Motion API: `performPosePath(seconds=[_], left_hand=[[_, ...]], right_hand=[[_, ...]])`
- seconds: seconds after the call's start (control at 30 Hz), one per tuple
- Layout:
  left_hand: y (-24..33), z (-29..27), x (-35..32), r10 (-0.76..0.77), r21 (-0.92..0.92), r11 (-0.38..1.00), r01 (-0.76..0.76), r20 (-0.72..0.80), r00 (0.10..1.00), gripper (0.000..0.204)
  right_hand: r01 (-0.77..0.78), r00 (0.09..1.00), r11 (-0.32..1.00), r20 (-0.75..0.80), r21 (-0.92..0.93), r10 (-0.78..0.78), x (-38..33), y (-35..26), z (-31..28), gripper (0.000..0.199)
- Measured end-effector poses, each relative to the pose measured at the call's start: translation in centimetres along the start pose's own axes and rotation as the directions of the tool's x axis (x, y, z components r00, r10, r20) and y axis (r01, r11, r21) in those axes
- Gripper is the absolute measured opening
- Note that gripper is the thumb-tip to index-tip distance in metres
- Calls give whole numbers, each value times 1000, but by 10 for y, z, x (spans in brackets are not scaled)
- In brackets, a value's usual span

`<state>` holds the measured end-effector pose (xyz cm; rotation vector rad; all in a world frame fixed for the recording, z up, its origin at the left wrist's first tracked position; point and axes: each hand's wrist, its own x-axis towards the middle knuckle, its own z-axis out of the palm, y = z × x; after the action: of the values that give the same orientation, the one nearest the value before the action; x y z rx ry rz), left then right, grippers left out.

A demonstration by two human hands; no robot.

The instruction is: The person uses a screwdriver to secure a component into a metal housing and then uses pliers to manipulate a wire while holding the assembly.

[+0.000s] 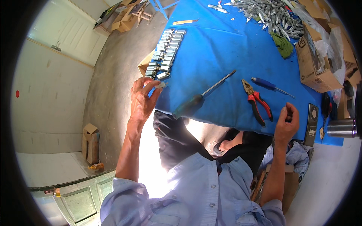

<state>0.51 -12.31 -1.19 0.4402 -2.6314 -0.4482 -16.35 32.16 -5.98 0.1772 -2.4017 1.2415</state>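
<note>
My left hand is at the table's left edge, thumb and fingers pinched on a small light-coloured piece; its exact kind is hard to make out. Just beyond it, small silver metal parts that look like little motors lie in neat rows. My right hand rests near the front right, its fingers curled; whatever is inside them is hidden. Close to that hand lie red-and-black combination pliers with jaws nearly together and a blue-handled screwdriver. A larger green-handled screwdriver lies between my hands.
A blue cloth covers the table. Far right, a heap of grey slender pieces sits by a green cloth and cardboard boxes. A utility knife lies at the back left. A dark phone-like device and steel cup stand right.
</note>
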Motion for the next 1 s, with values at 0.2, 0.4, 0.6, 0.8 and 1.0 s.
performPosePath(seconds=[0.2, 0.4, 0.6, 0.8, 1.0], left_hand=[[-9, 4, 12, 72, 59, 996, -73, 25, 997, 27], [-17, 7, 18, 123, 168, 978, -126, 29, 992, 32], [-18, 2, 25, 50, -28, 998, -51, -11, 999, 21], [1, -3, 49, -23, 236, 972, 16, 27, 999, 21], [28, 1, 62, -158, 457, 885, 90, 113, 981, 38]], right_hand=[[17, 1000, 1000, 4, 4, -17, -1, -1, 0, 16], [35, 999, 999, -1, -11, -35, -1, -3, 0, 15], [35, 999, 999, 6, -23, -34, -2, -3, 0, 15], [52, 999, 999, -1, -16, -52, -1, -3, 0, 14], [63, 998, 997, -8, -37, -63, -1, -4, 0, 14]])
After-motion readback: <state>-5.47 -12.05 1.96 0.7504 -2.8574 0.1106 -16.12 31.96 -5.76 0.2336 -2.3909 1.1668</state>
